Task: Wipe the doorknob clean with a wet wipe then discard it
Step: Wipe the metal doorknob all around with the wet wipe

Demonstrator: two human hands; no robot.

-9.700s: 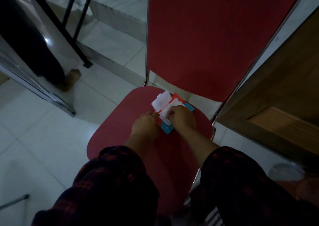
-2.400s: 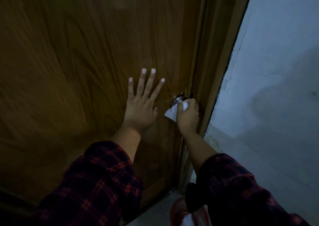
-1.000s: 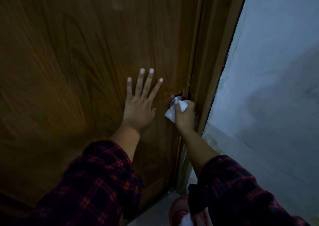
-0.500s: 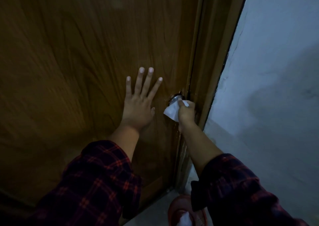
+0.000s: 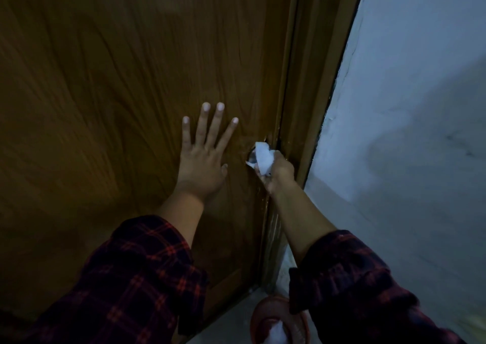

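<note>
A round metal doorknob (image 5: 252,156) sits near the right edge of a brown wooden door (image 5: 118,86); only a sliver of it shows. My right hand (image 5: 277,176) grips a white wet wipe (image 5: 263,157) and holds it wrapped over the knob from below. My left hand (image 5: 203,157) lies flat on the door just left of the knob, fingers spread and holding nothing.
The wooden door frame (image 5: 310,93) runs up beside the knob, with a pale wall (image 5: 407,120) to its right. On the floor below, a reddish round bin (image 5: 278,322) holds something white. Both arms wear dark red plaid sleeves.
My right hand has turned around the knob, so the wipe now bunches on top of it and covers more of the metal. The left hand has stayed pressed on the door.
</note>
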